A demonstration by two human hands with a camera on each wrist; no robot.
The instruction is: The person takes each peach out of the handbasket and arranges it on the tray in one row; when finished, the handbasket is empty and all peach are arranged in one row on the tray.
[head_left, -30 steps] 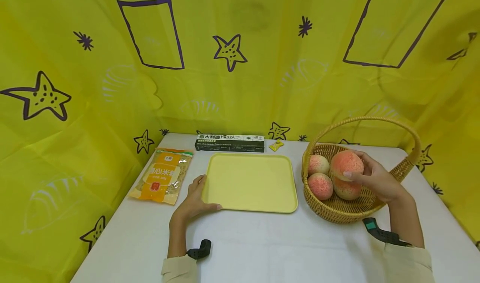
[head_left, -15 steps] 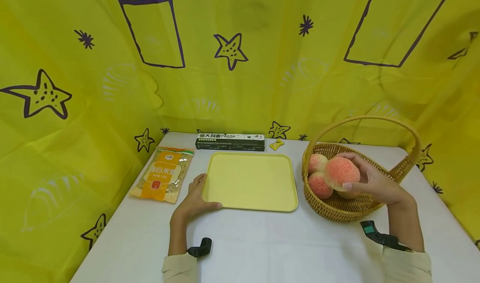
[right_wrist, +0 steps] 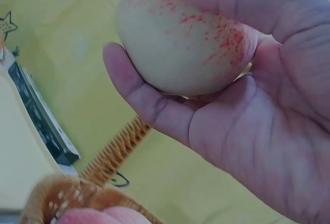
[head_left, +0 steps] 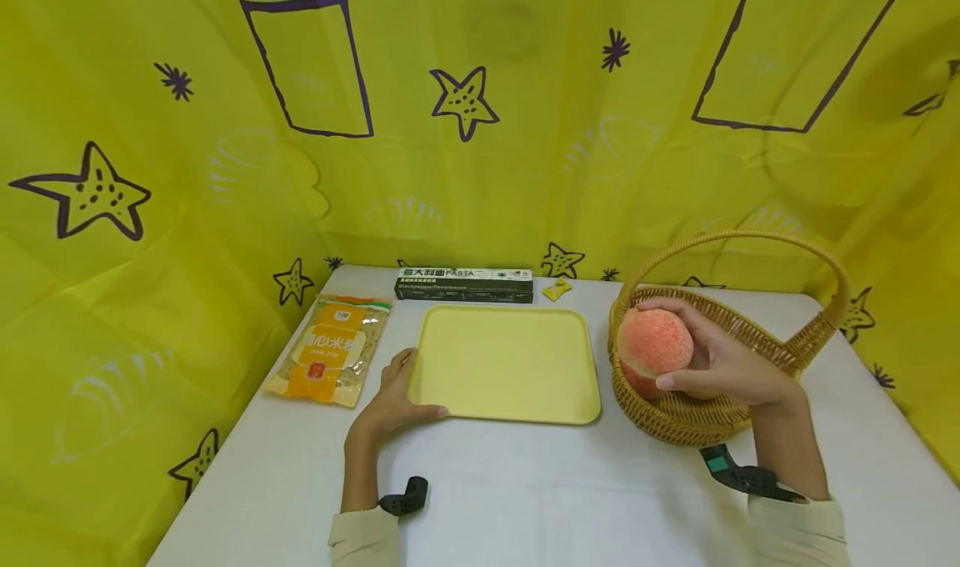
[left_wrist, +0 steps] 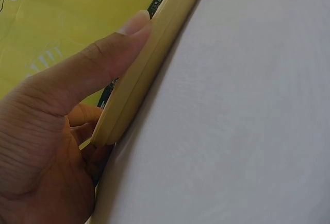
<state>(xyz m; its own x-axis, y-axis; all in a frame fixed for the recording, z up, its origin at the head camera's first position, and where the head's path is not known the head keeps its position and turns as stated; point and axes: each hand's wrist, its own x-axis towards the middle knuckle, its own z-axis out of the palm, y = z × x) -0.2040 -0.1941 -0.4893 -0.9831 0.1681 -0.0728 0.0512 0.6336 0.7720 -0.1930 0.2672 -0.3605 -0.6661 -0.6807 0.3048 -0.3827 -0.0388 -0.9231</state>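
My right hand (head_left: 723, 365) holds a pink-and-cream peach (head_left: 655, 343) over the left side of a wicker basket (head_left: 667, 428). In the right wrist view, its fingers and thumb curl round that peach (right_wrist: 172, 54). Other peaches sit in the basket, mostly hidden behind the held one and the hand. A pale yellow tray (head_left: 506, 363) lies flat on the table, left of the basket. My left hand (head_left: 392, 396) grips its near left corner. In the left wrist view the thumb (left_wrist: 103, 62) lies along the tray's rim (left_wrist: 139, 74), and the other fingers are partly hidden behind it.
An orange-and-clear food packet (head_left: 330, 350) lies left of the tray. Behind the tray stands a dark green pasta box (head_left: 465, 286), with a small yellow wrapped candy (head_left: 557, 289) beside it. The basket's tall handle (head_left: 738, 235) arches above it. A yellow curtain (head_left: 480, 192) encloses the table.
My right hand has carried the peach leftward across the basket, from above the other peaches on its right to its left rim. The left hand and tray stay in place.
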